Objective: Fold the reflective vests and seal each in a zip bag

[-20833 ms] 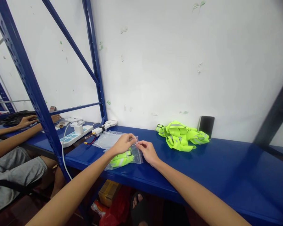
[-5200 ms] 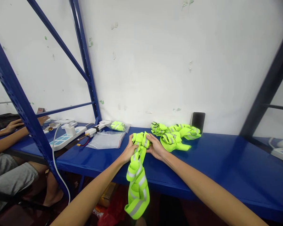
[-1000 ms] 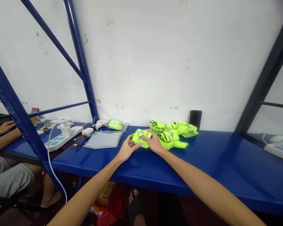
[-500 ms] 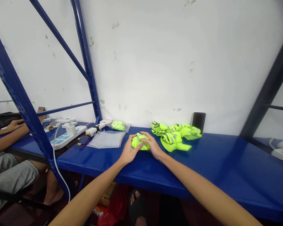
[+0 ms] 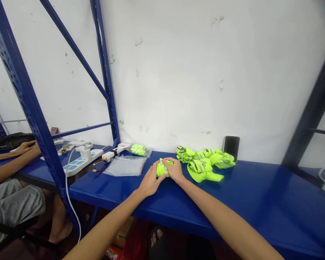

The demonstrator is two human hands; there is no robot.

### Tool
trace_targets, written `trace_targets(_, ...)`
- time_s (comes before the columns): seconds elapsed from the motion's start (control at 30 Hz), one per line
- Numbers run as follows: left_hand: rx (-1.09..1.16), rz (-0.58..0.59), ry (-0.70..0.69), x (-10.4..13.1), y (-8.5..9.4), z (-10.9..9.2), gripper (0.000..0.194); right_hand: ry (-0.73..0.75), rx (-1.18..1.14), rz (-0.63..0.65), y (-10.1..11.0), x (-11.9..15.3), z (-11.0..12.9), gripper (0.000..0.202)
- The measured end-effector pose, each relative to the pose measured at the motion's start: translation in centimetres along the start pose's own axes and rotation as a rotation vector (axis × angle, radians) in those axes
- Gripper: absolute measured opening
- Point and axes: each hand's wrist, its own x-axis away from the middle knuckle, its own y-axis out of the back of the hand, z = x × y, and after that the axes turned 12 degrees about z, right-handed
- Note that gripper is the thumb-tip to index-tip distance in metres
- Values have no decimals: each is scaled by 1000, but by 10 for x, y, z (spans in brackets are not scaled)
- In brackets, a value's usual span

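A neon-yellow reflective vest (image 5: pixel 162 169), bundled small with grey strips showing, rests on the blue tabletop (image 5: pixel 233 202) between my hands. My left hand (image 5: pixel 151 179) is wrapped round its left and near side. From the right, my right hand (image 5: pixel 174 169) grips it, its fingers over the top; part of the bundle is hidden under them. Just right of my hands lie more crumpled yellow reflective vests (image 5: pixel 203 164). To the left is a flat clear plastic bag (image 5: pixel 126 166), and behind it a folded yellow vest (image 5: pixel 138 149) in clear plastic.
A black phone (image 5: pixel 231 147) leans against the wall behind the vests. Left are a small white fan (image 5: pixel 123 146), a connector with red and black wires (image 5: pixel 101 167) and a power strip (image 5: pixel 83 161). A blue rack post (image 5: pixel 38 119) separates me from another person's arms (image 5: pixel 18 162).
My right hand's fingers have drawn in closer over the bundled vest, and my left hand still holds it. The whole view has shifted slightly, with everything appearing lower and to the right.
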Motion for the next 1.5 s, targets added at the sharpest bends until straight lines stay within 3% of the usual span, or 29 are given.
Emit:
trace_targets(0.1, -273, 146, -97, 3, 37, 0, 56, -24, 38, -88, 13, -5, -8, 35)
trace_targets(0.17, -387, 164, -132, 5, 65, 7, 57, -69, 62, -139, 19, -6, -10, 43)
trace_targets(0.27, -481, 206, -21, 9, 96, 32, 70, -131, 53, -119, 20, -6, -7, 46)
trace_targets(0.33, -497, 298, 104, 12, 103, 49, 82, -135, 43, -94, 18, -3, -3, 43)
trace_targets(0.43, -465, 424, 200, 15, 100, 64, 84, -90, 48, -63, 14, 2, 4, 39)
trace_targets(0.5, -436, 427, 180, 15, 97, 62, 79, -51, 56, -47, 14, 5, 7, 38)
trace_targets(0.7, -316, 309, -85, 11, 99, 26, 75, -3, 30, -45, 15, 8, 10, 39)
trace_targets(0.8, -299, 183, -144, 11, 93, 11, 72, 9, -11, -75, 14, 7, 9, 39)
trace_targets(0.87, -327, 160, -156, 13, 86, 4, 67, 9, -56, -92, 14, 7, 9, 40)
trace_targets(1.1, -408, 441, -150, 18, 66, -2, 78, 106, -122, -151, 22, 6, 10, 37)
trace_targets(1.23, -399, 523, -44, 17, 57, 8, 63, 95, -40, -255, 29, 6, 14, 38)
trace_targets(1.37, -450, 501, 34, 15, 45, 10, 52, 78, -26, -295, 31, 7, 16, 36)
trace_targets(1.5, -532, 430, 31, 15, 36, 0, 43, 90, -21, -191, 25, 10, 15, 32)
